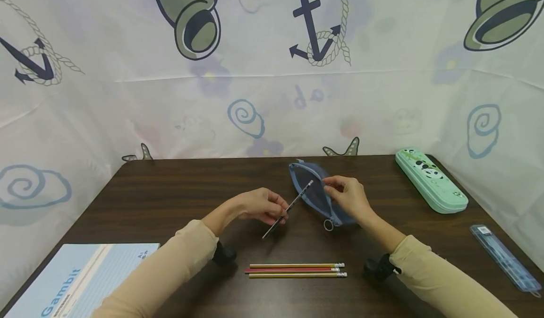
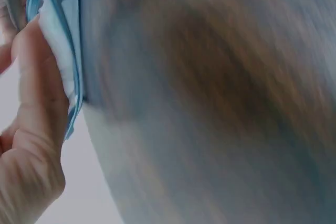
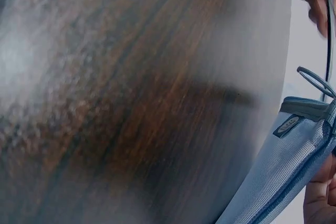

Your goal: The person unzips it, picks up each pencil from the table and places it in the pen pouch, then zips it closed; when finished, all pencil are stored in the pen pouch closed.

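In the head view my left hand (image 1: 265, 207) pinches a dark pencil (image 1: 300, 195) slantwise over the table. Its eraser end points up and away, overlapping the mouth of a blue zippered pencil pouch (image 1: 342, 215). With thumb and fingers my right hand (image 1: 349, 195) grips the pouch's near-right edge, and the mouth gapes wide. A zipper ring (image 1: 328, 225) hangs at its near end. The right wrist view shows the mesh side of the pouch (image 3: 289, 161), with part of the right hand behind it. Closer to me lie an orange pencil (image 1: 293, 265), a red pencil (image 1: 289, 270) and a yellow pencil (image 1: 293, 276).
A mint-green pencil case (image 1: 431, 181) with panda pictures lies at the back right. Nearer on that side is a clear blue flat packet (image 1: 505, 259). One light-blue notebook (image 1: 97, 280) sits at the front left, partly under the left sleeve. A printed cloth (image 1: 272, 91) hangs behind the table.
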### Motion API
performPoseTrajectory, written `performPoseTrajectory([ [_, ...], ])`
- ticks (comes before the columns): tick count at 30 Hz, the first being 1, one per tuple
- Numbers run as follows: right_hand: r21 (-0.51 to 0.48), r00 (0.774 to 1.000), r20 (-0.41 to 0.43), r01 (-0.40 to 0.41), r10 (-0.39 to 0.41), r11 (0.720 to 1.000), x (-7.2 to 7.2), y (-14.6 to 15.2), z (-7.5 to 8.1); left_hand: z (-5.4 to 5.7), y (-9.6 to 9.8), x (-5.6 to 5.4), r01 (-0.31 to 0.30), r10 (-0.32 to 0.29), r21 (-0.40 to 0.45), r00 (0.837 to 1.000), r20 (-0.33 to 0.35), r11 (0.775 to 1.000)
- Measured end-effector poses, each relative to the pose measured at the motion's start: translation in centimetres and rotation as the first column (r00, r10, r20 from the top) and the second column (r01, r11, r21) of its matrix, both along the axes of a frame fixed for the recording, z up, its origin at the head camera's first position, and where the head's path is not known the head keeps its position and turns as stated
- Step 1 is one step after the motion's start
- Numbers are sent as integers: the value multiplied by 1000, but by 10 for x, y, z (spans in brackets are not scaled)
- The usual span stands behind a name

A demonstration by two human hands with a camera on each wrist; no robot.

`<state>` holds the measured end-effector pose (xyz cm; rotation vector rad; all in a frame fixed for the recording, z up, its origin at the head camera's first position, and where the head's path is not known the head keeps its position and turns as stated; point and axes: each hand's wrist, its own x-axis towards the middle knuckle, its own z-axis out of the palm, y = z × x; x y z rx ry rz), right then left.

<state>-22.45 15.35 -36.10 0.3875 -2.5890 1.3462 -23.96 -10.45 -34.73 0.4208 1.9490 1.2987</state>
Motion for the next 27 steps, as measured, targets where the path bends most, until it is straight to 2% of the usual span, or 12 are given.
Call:
performPoseTrajectory([
  [2,4,1000,3,-1,1,1000,1,-1,0,-3,8,-2,-100,94,76,992,80,992],
  [3,5,1000,3,-1,1,1000,1,-2,0,-4,13,-3,-156,142,110,982,122,982],
  [6,-1,1000,7,-5,5,1000,2,-4,1,-5,29,-6,-301,257,182,938,231,936],
  [8,-7,1000,11,-8,9,1000,2,-5,2,-6,40,-8,-386,319,213,902,289,898],
  [11,-10,1000,17,-20,21,1000,3,-6,3,-7,55,-11,-484,395,236,853,341,842],
  [15,-9,999,20,-38,38,999,4,-7,5,-10,69,-13,-568,470,246,806,360,786],
  [17,-8,999,19,-44,44,999,5,-8,5,-11,75,-12,-593,496,254,792,355,764],
  [20,-6,999,19,-48,48,999,5,-8,6,-13,83,-11,-612,525,269,784,330,744],
  [27,-15,998,38,-48,48,999,6,-9,4,-18,98,-8,-629,558,291,776,295,721],
])
